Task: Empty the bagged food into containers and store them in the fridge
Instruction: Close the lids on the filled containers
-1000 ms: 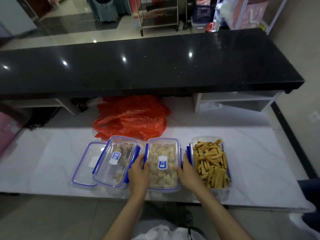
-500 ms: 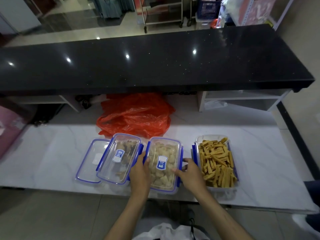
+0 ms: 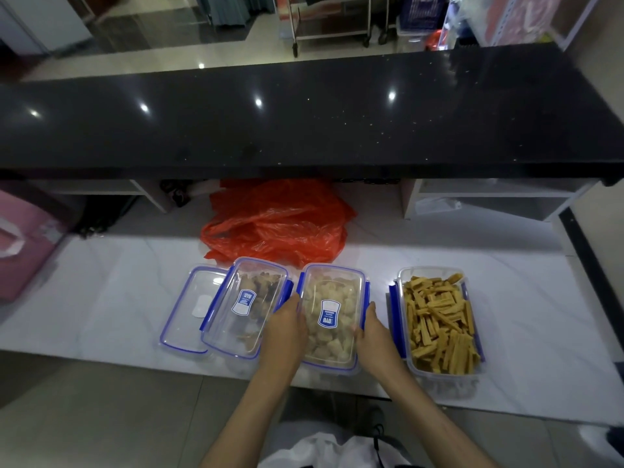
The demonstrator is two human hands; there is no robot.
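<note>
Your left hand (image 3: 283, 329) and right hand (image 3: 373, 331) press on the long sides of the middle box (image 3: 332, 315) on the white counter (image 3: 101, 298), fingers curled over its blue clips; you're sealing it, I judge; next, lid the open box of sticks (image 3: 439, 319).

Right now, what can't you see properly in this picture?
- Head view: fingers of the left hand and right hand curl out of sight beside the middle box.
- Label words: too small.
- Red bag: contents hidden by crumpled plastic.
</note>
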